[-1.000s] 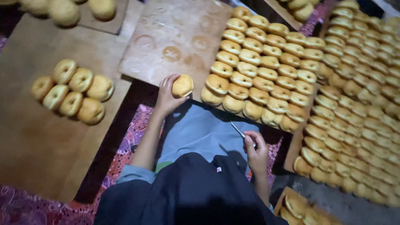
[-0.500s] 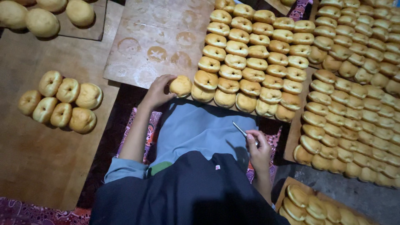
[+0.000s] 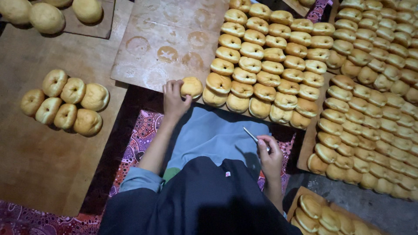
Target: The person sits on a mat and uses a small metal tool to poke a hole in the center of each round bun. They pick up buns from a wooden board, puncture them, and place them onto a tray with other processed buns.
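Note:
My left hand (image 3: 174, 96) grips a round golden bun (image 3: 191, 86) at the front edge of a floured wooden board (image 3: 148, 52), just left of rows of several buns (image 3: 270, 65) packed on that board. My right hand (image 3: 270, 157) rests over my lap and pinches a thin metal blade (image 3: 250, 134) that points up and left. A light blue cloth (image 3: 217, 135) lies across my lap between the two hands.
Several ring-shaped buns (image 3: 65, 102) lie in a cluster on a wooden board (image 3: 39, 165) at left. More round buns (image 3: 43, 15) sit at top left. A large board of several buns (image 3: 374, 100) fills the right. Another tray of buns (image 3: 322, 215) is at bottom right. A patterned mat (image 3: 139, 139) lies below.
My left hand has carried the bun down and to the left end of the front row on the board. My right hand has stayed over my lap with the blade.

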